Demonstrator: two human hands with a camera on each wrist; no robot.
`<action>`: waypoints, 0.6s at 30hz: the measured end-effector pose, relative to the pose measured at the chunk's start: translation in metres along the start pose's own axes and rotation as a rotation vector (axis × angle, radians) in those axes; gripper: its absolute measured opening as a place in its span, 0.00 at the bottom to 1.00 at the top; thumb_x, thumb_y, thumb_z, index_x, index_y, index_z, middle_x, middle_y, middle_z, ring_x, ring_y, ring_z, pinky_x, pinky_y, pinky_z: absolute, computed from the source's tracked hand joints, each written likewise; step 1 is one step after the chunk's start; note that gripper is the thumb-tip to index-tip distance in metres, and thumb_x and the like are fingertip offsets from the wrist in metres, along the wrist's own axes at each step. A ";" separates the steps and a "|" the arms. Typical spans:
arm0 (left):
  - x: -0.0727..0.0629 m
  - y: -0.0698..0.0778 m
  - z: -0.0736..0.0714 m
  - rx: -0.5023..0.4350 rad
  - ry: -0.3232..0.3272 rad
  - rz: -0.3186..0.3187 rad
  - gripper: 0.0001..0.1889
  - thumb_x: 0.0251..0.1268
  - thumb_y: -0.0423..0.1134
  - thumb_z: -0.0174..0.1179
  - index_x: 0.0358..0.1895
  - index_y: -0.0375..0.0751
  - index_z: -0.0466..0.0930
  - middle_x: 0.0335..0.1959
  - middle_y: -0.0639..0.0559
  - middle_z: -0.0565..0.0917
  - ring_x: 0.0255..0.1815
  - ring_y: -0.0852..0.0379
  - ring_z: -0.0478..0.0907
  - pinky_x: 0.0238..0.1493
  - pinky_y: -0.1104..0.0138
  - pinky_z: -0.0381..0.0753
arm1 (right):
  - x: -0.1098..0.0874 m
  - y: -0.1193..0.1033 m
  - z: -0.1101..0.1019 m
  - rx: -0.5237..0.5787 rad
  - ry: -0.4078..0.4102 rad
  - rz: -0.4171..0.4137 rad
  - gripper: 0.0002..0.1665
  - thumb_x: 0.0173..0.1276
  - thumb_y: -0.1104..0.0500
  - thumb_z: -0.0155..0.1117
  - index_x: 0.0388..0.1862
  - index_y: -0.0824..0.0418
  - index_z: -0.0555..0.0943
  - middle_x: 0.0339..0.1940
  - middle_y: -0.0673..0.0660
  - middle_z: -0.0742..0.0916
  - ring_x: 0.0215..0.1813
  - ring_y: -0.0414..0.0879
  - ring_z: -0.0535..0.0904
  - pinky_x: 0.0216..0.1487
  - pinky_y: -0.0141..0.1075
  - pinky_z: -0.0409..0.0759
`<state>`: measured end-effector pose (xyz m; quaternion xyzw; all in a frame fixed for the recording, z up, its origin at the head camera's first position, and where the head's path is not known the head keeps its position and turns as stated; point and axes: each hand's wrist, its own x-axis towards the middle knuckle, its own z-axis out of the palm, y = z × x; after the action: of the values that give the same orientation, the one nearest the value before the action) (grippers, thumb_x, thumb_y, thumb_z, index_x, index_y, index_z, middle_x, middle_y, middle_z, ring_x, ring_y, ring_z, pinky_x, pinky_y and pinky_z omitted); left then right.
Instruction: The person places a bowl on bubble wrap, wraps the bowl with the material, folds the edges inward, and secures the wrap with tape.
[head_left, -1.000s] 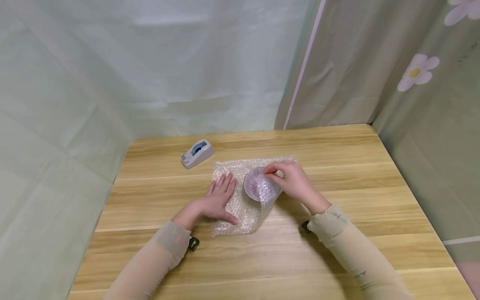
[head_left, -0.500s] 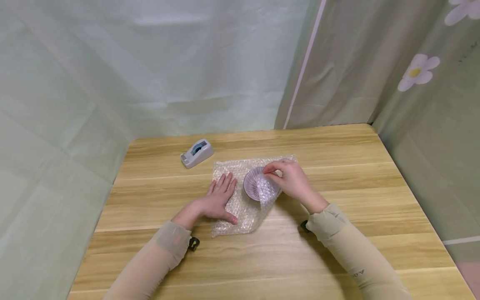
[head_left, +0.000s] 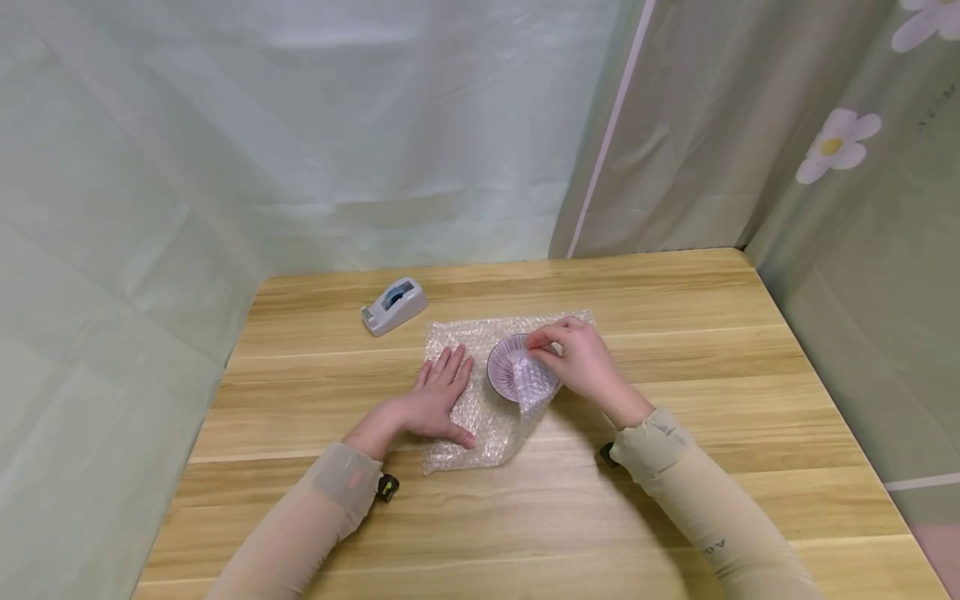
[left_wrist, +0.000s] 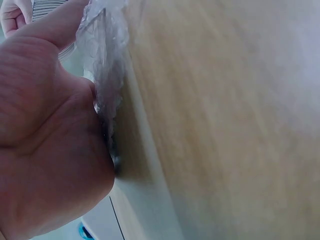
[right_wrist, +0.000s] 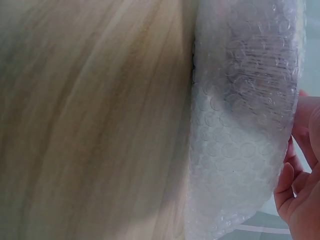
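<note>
A sheet of bubble wrap (head_left: 483,429) lies on the table, and a small striped bowl (head_left: 502,368) sits on it. My left hand (head_left: 438,407) rests on the sheet's left part, fingers spread and straight. At the bowl's right side my right hand (head_left: 581,357) pinches a corner of the bubble wrap between thumb and fingers, folded up over the rim and into the bowl. In the right wrist view the raised bubble wrap (right_wrist: 235,145) covers the bowl's striped outside, which shows through it. The left wrist view shows my palm beside the wrap's crumpled edge (left_wrist: 107,55).
A light grey tape dispenser (head_left: 393,307) with a blue roll stands at the back left of the wooden table (head_left: 525,517). Pale curtains (head_left: 420,133) hang behind the table and along both sides.
Almost nothing differs. My right forearm has shifted very slightly, while the pinched bubble wrap, the bowl and my left hand keep their places.
</note>
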<state>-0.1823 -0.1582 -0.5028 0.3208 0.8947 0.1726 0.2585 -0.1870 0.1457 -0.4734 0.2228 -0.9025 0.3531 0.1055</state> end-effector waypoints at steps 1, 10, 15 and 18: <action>0.000 0.000 0.000 0.000 -0.001 -0.001 0.76 0.54 0.69 0.76 0.87 0.33 0.30 0.86 0.36 0.20 0.85 0.37 0.15 0.81 0.40 0.20 | 0.000 0.000 0.000 -0.002 0.000 -0.001 0.07 0.65 0.63 0.81 0.39 0.53 0.92 0.41 0.50 0.93 0.46 0.50 0.83 0.53 0.48 0.80; 0.002 -0.002 0.002 -0.003 -0.004 0.002 0.76 0.54 0.70 0.75 0.87 0.33 0.30 0.86 0.37 0.19 0.85 0.38 0.14 0.81 0.40 0.19 | -0.002 0.004 0.005 -0.010 0.037 0.020 0.14 0.63 0.64 0.82 0.34 0.54 0.82 0.35 0.50 0.88 0.44 0.53 0.83 0.51 0.50 0.82; 0.003 -0.002 0.002 0.005 -0.008 -0.014 0.76 0.54 0.69 0.76 0.87 0.35 0.28 0.85 0.39 0.18 0.85 0.39 0.14 0.81 0.41 0.19 | -0.002 0.005 0.006 -0.024 0.033 0.030 0.16 0.62 0.66 0.82 0.31 0.53 0.80 0.34 0.51 0.87 0.43 0.55 0.83 0.47 0.48 0.82; 0.005 -0.006 0.007 -0.020 0.008 -0.009 0.76 0.52 0.69 0.76 0.87 0.37 0.28 0.85 0.42 0.17 0.85 0.42 0.12 0.81 0.42 0.17 | -0.002 0.005 0.007 -0.043 0.036 0.018 0.17 0.62 0.65 0.82 0.30 0.52 0.79 0.34 0.51 0.87 0.42 0.53 0.82 0.45 0.46 0.81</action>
<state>-0.1846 -0.1585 -0.5131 0.3136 0.8954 0.1819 0.2587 -0.1881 0.1452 -0.4823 0.2058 -0.9098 0.3386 0.1232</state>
